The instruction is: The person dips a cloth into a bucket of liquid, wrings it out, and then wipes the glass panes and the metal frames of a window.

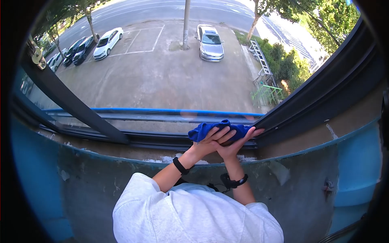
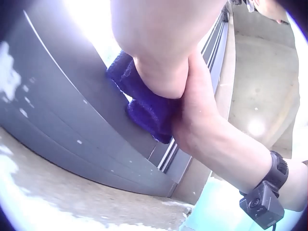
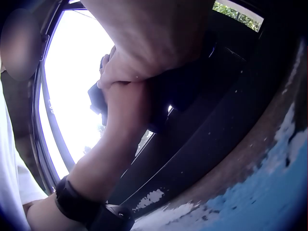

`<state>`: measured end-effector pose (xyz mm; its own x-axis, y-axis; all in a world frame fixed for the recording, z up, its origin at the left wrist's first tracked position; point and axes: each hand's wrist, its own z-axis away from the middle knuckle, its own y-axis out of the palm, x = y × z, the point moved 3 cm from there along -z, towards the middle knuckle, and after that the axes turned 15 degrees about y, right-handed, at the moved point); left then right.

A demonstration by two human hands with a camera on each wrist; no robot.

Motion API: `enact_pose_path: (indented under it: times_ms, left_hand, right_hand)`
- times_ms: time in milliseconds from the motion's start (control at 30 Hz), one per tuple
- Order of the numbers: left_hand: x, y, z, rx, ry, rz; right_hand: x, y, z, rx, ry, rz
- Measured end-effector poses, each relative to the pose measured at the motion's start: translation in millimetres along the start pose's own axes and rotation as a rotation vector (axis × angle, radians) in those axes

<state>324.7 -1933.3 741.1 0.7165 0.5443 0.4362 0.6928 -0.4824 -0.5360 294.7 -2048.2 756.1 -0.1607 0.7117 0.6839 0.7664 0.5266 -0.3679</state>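
A crumpled blue cloth lies against the dark window frame at the sill, also visible in the left wrist view as a purple-blue bundle. My left hand grips it, its fingers laid over the bunched fabric. Beside it and touching it at the palm, my right hand rests on the cloth's right part with straight fingers reaching to the frame corner. In the right wrist view the cloth is mostly in dark shadow, and the fingertips are largely hidden in both wrist views.
A dark window post slants at the left, and a thick frame side rises at the right. A blue rail runs outside. The sill edge has peeling paint. Below, outdoors, a silver car stands near a pole.
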Motion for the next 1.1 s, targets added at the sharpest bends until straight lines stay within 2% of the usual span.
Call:
enact_pose_path:
  times_ms: [133, 200, 267, 333, 400, 433, 467, 533, 567, 667, 700, 733, 800, 833, 867, 933, 1000, 1067, 1100]
  left_hand:
    - [38, -29, 34, 0.0, 0.02, -0.139]
    - [55, -38, 60, -0.132, -0.132, -0.04]
    - [74, -53, 84, -0.12, -0.091, -0.132]
    - [90, -63, 114, -0.138, -0.24, -0.106]
    - [108, -78, 139, -0.114, -0.231, -0.137]
    - [117, -90, 143, -0.138, -0.251, -0.108]
    - [127, -100, 147, -0.167, -0.266, -0.071]
    - [144, -126, 146, -0.179, -0.186, 0.016]
    - [151, -134, 143, -0.204, -0.182, 0.027]
    - [173, -158, 142, -0.264, -0.214, 0.01]
    - [178, -168, 142, -0.261, -0.247, 0.018]
    - [179, -180, 138, -0.27, -0.234, 0.028]
    - [173, -201, 129, -0.311, -0.154, 0.206]
    - [172, -205, 128, -0.327, -0.123, 0.217]
    - [175, -210, 127, -0.336, -0.096, 0.22]
    - [183, -216, 130, -0.327, -0.073, 0.217]
    - [192, -220, 135, -0.354, -0.069, 0.202]
    - [200, -228, 141, -0.345, -0.031, 0.193]
    - [201, -228, 137, -0.399, -0.031, 0.153]
  right_hand:
    - [38, 33, 22, 0.02, -0.02, -0.011]
    - [61, 52, 36, 0.037, -0.035, -0.041]
    - [81, 71, 52, 0.076, -0.068, -0.025]
    - [105, 84, 67, 0.099, -0.098, -0.071]
    - [128, 98, 84, 0.214, -0.133, -0.066]
    - [138, 105, 93, 0.264, -0.137, -0.102]
    - [147, 108, 99, 0.229, -0.171, -0.155]
    - [160, 109, 106, 0.268, -0.174, -0.287]
    - [165, 107, 104, 0.221, -0.199, -0.303]
    - [168, 113, 100, 0.167, -0.165, -0.353]
    - [178, 112, 88, 0.26, -0.112, -0.481]
    - [174, 122, 86, 0.243, -0.113, -0.474]
    - [178, 151, 90, 0.804, -0.169, -0.567]
    - [189, 158, 95, 0.883, 0.123, -0.75]
    - [195, 153, 92, 0.934, 0.155, -0.889]
    - [208, 155, 91, 1.062, 0.164, -0.875]
    - [211, 177, 103, 1.294, 0.492, -1.169]
    - [228, 180, 99, 1.027, 0.048, -0.816]
    - [227, 193, 107, 0.956, 0.084, -0.782]
